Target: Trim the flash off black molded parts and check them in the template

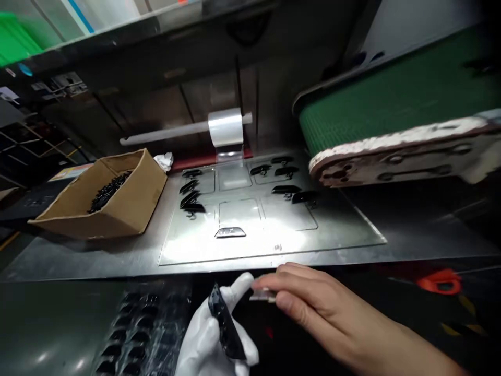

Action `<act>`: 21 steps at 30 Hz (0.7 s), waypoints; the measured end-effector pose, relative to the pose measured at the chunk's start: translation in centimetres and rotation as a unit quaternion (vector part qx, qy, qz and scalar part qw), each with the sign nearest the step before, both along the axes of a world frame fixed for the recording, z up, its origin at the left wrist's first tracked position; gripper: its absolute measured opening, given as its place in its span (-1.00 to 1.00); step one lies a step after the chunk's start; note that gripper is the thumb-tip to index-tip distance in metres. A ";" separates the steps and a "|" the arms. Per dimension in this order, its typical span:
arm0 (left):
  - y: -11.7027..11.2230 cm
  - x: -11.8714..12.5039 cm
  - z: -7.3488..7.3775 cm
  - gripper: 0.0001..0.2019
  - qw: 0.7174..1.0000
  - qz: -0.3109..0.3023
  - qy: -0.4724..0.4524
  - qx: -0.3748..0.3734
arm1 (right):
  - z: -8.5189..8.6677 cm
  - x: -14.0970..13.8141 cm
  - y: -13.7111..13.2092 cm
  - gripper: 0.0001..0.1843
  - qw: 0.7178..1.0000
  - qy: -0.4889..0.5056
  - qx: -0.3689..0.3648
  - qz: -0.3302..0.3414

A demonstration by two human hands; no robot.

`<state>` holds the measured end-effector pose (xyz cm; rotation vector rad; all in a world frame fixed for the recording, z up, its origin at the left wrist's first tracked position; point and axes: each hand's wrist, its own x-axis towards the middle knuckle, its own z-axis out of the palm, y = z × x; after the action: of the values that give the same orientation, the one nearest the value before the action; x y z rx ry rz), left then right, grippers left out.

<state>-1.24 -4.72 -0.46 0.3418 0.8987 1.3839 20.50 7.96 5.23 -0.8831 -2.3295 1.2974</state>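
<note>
Part (pixel 227 325) clamped in left hand (pixel 207 347) fingers | clear film (pixel 264 296) pinched in right hand (pixel 313 303) fingers, just above

No text, brand, number or sign was legible in the head view. The printed sheet (pixel 71 171) behind the cardboard box (pixel 129 201) was too blurred to read. The small labels (pixel 64 83) on the dark panel at upper left were equally unreadable. The black part (pixel 227 326) in the gloved left hand (pixel 207 344) and the small clear piece (pixel 263 295) in the right hand (pixel 309 303) showed no readable marking.
</note>
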 end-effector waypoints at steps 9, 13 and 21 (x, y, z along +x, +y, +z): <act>-2.1 0.1 -0.5 -0.54 0.999 -0.029 -0.030 0.018 | 1.0 -2.8 -1.1 -0.76 0.988 -0.073 -0.053 0.122; -1.9 0.0 -0.2 -0.58 0.999 -0.033 -0.013 0.022 | 0.6 -3.2 -1.1 -0.54 0.988 -0.098 -0.001 0.121; -2.7 -0.7 -1.3 -0.37 0.997 -0.079 -0.007 -0.015 | -1.1 -3.3 -2.0 -0.42 0.989 -0.079 0.071 0.102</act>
<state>-1.98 -7.39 -1.79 0.3728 0.8621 1.2256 17.16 5.96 4.11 -0.7429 -2.6580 1.1533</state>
